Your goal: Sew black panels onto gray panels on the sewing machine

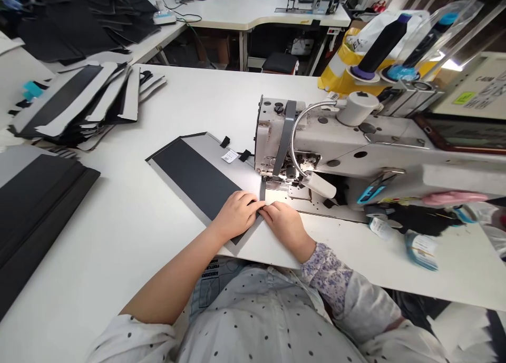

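Note:
A grey fabric panel (174, 186) with a wide black band (197, 178) lies flat and slanted on the white table. Black edging runs along its far rim, and a white label (230, 156) sits between two small black tabs (225, 141). My left hand (238, 214) rests on the panel's near right part, thumb and fingers pinched at its right edge. Close against it, my right hand (288, 226) pinches the same edge. Just beyond both hands is the needle area of the sewing machine (272, 136), where the panel's edge runs in under the presser foot.
Stacked panels (79, 99) and dark folded fabric (43, 205) occupy the left side. Thread cones (383, 44) stand behind the machine. On the right are a blue snipper (371, 190), black scraps (419, 218) and a bundle of labels (422, 251). Another worktable (233, 12) stands at the back.

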Action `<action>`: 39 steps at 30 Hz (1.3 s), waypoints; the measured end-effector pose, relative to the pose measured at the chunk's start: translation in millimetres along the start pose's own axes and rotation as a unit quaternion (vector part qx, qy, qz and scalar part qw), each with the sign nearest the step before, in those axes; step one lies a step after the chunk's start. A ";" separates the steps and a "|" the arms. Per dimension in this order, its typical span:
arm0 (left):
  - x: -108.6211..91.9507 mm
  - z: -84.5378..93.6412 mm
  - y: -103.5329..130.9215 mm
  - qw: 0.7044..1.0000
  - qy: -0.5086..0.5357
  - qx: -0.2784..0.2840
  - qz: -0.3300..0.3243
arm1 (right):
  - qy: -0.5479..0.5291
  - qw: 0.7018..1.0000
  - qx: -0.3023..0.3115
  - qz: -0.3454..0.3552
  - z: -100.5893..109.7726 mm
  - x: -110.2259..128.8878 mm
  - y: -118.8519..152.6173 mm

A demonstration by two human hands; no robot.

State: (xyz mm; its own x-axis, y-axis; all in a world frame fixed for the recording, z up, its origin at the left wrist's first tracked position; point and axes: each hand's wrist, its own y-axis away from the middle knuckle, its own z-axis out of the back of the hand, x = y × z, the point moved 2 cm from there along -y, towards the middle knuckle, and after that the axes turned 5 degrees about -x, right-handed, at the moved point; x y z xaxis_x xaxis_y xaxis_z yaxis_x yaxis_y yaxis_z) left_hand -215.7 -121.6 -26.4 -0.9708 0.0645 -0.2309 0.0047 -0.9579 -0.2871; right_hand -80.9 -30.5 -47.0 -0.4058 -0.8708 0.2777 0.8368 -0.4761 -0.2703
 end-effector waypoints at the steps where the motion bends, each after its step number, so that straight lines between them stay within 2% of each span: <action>1: 1.0 -0.6 -0.6 1.000 0.000 -0.001 0.002 | -0.016 1.000 -0.013 0.004 0.0 -2.5 -0.3; 4: 3.2 -2.1 -1.5 1.000 0.000 0.001 0.006 | -0.078 0.996 -0.045 0.027 1.0 -10.2 0.0; 7: 5.5 -2.4 -1.9 1.000 0.003 -0.001 0.005 | -0.101 0.992 -0.051 0.060 3.2 -13.9 1.5; 13: 12.8 -1.0 -7.3 1.000 0.001 -0.011 -0.007 | -0.004 0.995 -0.041 0.088 2.7 -11.1 -4.1; 18: 19.6 -1.9 -19.0 1.000 0.005 -0.023 0.012 | 0.037 0.994 -0.048 0.096 -1.9 -13.7 -15.4; 24: 33.0 -6.0 -34.0 0.997 -0.007 -0.066 0.034 | 0.058 0.992 -0.077 0.079 -8.2 -19.6 -29.4; 29: 43.5 -10.4 -47.2 0.995 -0.032 -0.082 0.038 | 0.055 0.996 -0.053 0.045 -12.7 -22.9 -41.0; 34: 51.2 -13.2 -59.5 0.994 -0.056 -0.074 0.052 | 0.054 0.998 -0.025 -0.006 -15.0 -25.0 -47.5; 39: 56.3 -15.7 -65.2 0.994 -0.075 -0.063 0.057 | 0.039 0.999 -0.019 -0.010 -14.1 -25.2 -49.6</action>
State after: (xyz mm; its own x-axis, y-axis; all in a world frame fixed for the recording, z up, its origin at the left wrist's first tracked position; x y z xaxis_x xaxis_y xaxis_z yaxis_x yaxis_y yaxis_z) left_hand -266.9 -51.1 -35.2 -0.9870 -0.0939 -0.1306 0.1376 -0.9135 -0.3828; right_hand -117.4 13.3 -53.6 -0.4508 -0.8671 0.2119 0.8139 -0.4968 -0.3011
